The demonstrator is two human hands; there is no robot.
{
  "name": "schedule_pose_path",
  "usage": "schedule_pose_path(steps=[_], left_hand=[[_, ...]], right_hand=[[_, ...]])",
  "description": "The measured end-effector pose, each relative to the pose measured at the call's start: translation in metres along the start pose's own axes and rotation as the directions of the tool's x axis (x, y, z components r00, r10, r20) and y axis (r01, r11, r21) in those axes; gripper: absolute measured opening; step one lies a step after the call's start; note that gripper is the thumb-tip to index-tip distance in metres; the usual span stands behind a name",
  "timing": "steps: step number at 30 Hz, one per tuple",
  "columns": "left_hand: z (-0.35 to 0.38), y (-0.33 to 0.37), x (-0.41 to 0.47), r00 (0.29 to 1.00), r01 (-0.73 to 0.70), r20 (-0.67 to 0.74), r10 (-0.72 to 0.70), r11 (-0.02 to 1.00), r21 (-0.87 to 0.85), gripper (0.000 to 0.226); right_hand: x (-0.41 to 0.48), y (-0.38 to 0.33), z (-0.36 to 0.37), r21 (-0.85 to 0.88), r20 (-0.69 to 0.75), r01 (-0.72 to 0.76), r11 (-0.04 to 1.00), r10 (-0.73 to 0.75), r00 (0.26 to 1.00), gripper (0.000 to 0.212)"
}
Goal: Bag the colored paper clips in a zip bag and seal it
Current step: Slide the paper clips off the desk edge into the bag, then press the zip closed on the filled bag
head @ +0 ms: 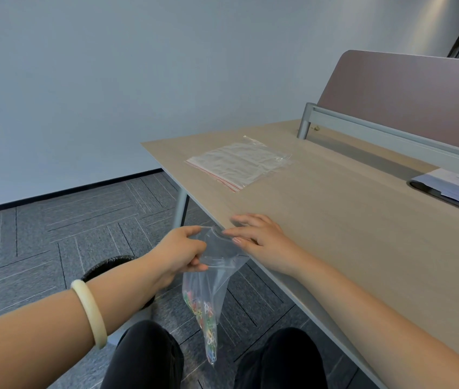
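A clear zip bag (213, 279) hangs off the near edge of the wooden desk (349, 220), its mouth held open at desk level. Colored paper clips (204, 313) lie bunched in the bag's lower part, below the desk top. My left hand (183, 252) pinches the near side of the bag's mouth between thumb and fingers. My right hand (259, 237) rests on the desk edge, its fingers spread and touching the far side of the bag's mouth.
A stack of spare zip bags (236, 162) with red strips lies farther back on the desk. Papers on a dark tray (456, 189) sit at the right. A partition panel (408, 94) runs along the back. A black bin (110, 268) stands on the carpet below.
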State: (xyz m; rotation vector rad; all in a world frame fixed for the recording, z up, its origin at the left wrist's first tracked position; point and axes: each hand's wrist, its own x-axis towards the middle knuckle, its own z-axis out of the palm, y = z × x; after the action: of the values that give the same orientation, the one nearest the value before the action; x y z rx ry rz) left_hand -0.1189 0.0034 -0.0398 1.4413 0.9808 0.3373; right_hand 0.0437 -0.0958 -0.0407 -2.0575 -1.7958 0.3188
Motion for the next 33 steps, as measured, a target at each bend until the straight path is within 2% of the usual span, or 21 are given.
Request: schedule_pose_path(steps=[5, 7, 9, 10, 12, 13, 15, 18, 21, 23, 26, 28, 29, 30, 33], left_hand=[[-0.026, 0.027, -0.033, 0.996, -0.076, 0.058, 0.068, 0.985, 0.155, 0.066], [-0.037, 0.048, -0.052, 0.988, -0.137, 0.113, 0.109, 0.949, 0.285, 0.065], [-0.049, 0.073, -0.069, 0.976, -0.198, 0.168, 0.138, 0.887, 0.418, 0.065], [-0.054, 0.086, -0.078, 0.971, -0.221, 0.189, 0.148, 0.856, 0.468, 0.064], [-0.063, 0.114, -0.096, 0.96, -0.269, 0.217, 0.176, 0.79, 0.551, 0.061], [-0.067, 0.128, -0.106, 0.955, -0.292, 0.225, 0.194, 0.748, 0.596, 0.059], [-0.075, 0.156, -0.123, 0.942, -0.335, 0.223, 0.252, 0.637, 0.695, 0.056], [-0.08, 0.198, -0.141, 0.912, -0.358, 0.233, 0.337, 0.378, 0.854, 0.051], [-0.072, 0.238, -0.154, 0.912, -0.231, 0.206, 0.354, 0.029, 0.973, 0.029], [-0.066, 0.257, -0.153, 0.91, -0.123, 0.161, 0.383, -0.123, 0.985, 0.029], [-0.056, 0.276, -0.148, 0.906, -0.151, 0.181, 0.382, -0.108, 0.983, 0.033], [-0.038, 0.282, -0.14, 0.895, -0.205, 0.238, 0.376, -0.127, 0.97, 0.036], [-0.026, 0.284, -0.136, 0.882, -0.222, 0.259, 0.394, -0.138, 0.965, 0.036], [-0.015, 0.285, -0.131, 0.856, -0.249, 0.286, 0.43, -0.141, 0.958, 0.036], [0.017, 0.288, -0.107, 0.746, -0.374, 0.356, 0.564, -0.087, 0.923, 0.033]], right_hand=[[0.013, -0.048, -0.011, 0.01, -0.004, 0.055, 0.998, -0.055, 0.998, 0.023], [0.019, -0.073, -0.025, 0.05, -0.07, 0.039, 0.998, -0.035, 0.997, 0.033], [0.026, -0.094, -0.044, 0.008, -0.078, 0.0, 1.0, 0.0, 0.997, 0.049], [0.03, -0.104, -0.053, -0.054, -0.053, -0.003, 0.999, 0.0, 0.999, 0.047], [0.035, -0.122, -0.07, -0.185, -0.004, 0.008, 0.983, -0.009, 1.0, 0.015], [0.037, -0.129, -0.081, -0.213, -0.011, -0.002, 0.977, -0.001, 1.0, 0.017], [0.036, -0.143, -0.109, -0.217, -0.056, -0.039, 0.975, 0.028, 0.998, 0.029], [0.025, -0.162, -0.166, -0.23, -0.11, -0.098, 0.968, 0.074, 0.991, 0.02], [0.009, -0.168, -0.226, -0.253, -0.153, -0.195, 0.948, 0.159, 0.975, 0.016], [-0.003, -0.161, -0.26, -0.254, -0.186, -0.284, 0.925, 0.242, 0.952, 0.013], [-0.021, -0.141, -0.294, -0.267, -0.222, -0.422, 0.866, 0.37, 0.902, 0.011], [-0.034, -0.124, -0.307, -0.198, -0.288, -0.485, 0.852, 0.422, 0.859, 0.005], [-0.04, -0.115, -0.314, -0.154, -0.323, -0.519, 0.841, 0.454, 0.83, 0.009], [-0.049, -0.108, -0.319, -0.147, -0.335, -0.559, 0.816, 0.491, 0.804, 0.012], [-0.079, -0.083, -0.332, -0.278, -0.285, -0.701, 0.656, 0.641, 0.713, 0.012]])
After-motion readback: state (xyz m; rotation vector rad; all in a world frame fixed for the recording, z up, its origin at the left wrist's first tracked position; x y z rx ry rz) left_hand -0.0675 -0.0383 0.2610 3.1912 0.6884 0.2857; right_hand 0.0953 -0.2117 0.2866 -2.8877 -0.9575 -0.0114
